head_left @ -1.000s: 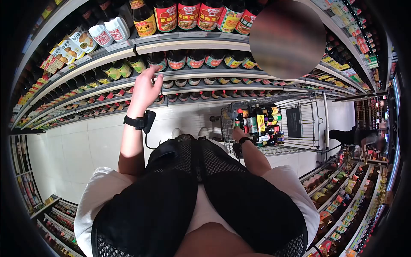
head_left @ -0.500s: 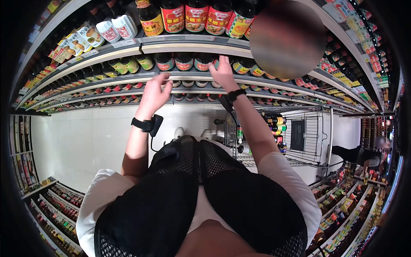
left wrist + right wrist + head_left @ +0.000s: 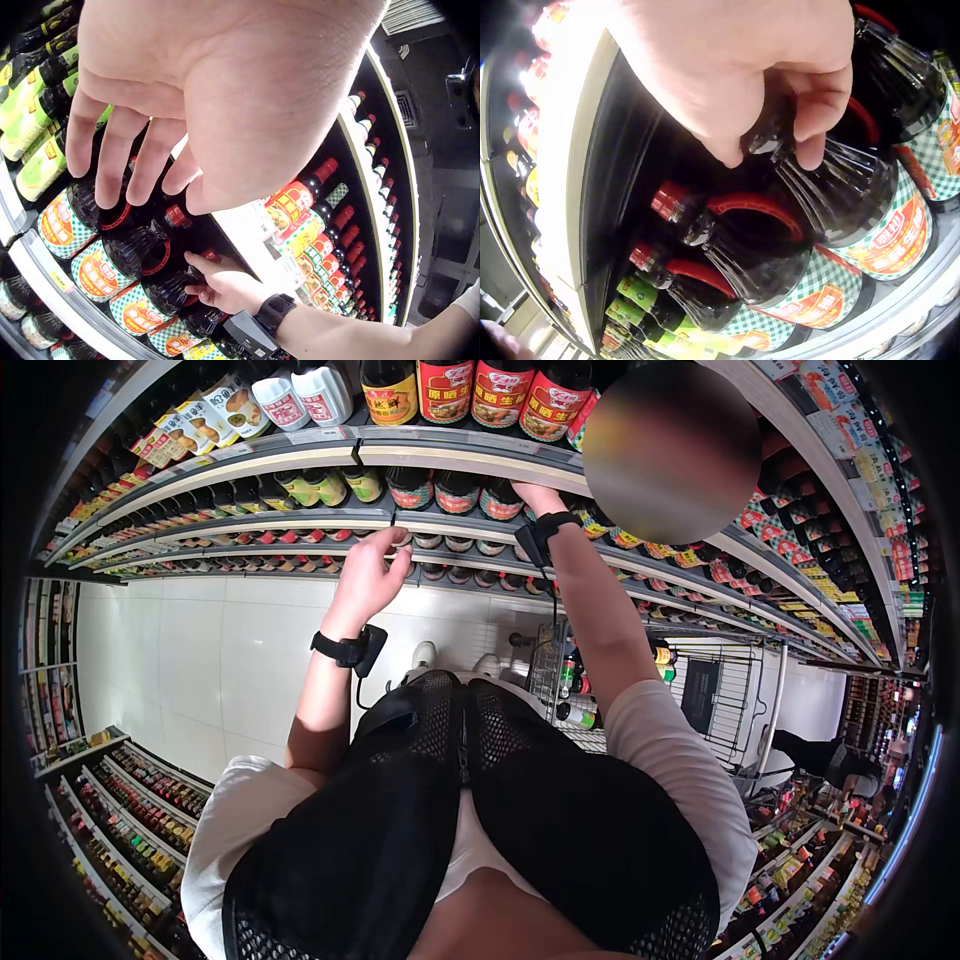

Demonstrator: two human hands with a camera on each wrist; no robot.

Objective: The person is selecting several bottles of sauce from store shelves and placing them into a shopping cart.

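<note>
My right hand (image 3: 769, 142) reaches into the second shelf and grips the neck of a dark sauce bottle (image 3: 840, 195) with a red handle and a green-checked label. The same hand (image 3: 217, 283) shows in the left wrist view, closed on that bottle's neck among its neighbours. In the head view only its wrist (image 3: 545, 530) shows below the shelf edge (image 3: 450, 455). My left hand (image 3: 142, 180) hovers with relaxed fingers in front of the same row of bottles (image 3: 97, 270) and holds nothing. It sits beside a lower shelf rail (image 3: 300, 525) in the head view.
A wire shopping cart (image 3: 720, 680) with several bottles stands to my right on the white tiled floor (image 3: 180, 660). Shelves packed with bottles run above and below my hands. More stocked shelves line the aisle at right, where another person (image 3: 830, 760) stands.
My right hand left the cart, rose to the shelf and closed on a bottle neck. The left hand stayed open by the shelf, drifting slightly right.
</note>
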